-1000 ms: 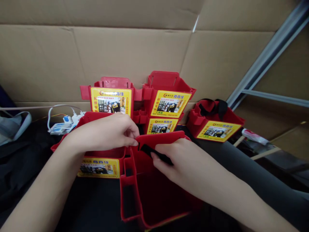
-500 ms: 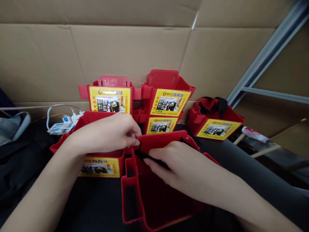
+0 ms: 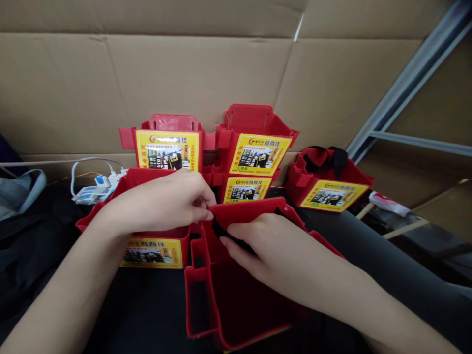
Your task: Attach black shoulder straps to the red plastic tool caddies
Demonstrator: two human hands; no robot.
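Right hand [image 3: 263, 241] closed on black strap [image 3: 219, 228], pinched between thumb and fingers, over the interior of front red box [image 3: 249, 209]. Left hand [image 3: 190, 199] curled narrow at upper left corner of that box's back panel; gripping strap end or just box edge, can't tell, hidden by fingers. Strap stretch between both hands, running into same corner. Front red box open-topped, narrow pockets down left side, on dark desk [image 3: 140, 300]. Left of front red box, partly under left forearm: labelled red box [image 3: 173, 253]. Directly behind it: two-box stack [image 3: 260, 153], one atop the other. Behind and left: rear red box [image 3: 167, 150]. Behind and right: strapped red box [image 3: 335, 194]. Far left of it: white power strip [image 3: 90, 193], plugs in. Backdrop: cardboard wall [image 3: 202, 83].
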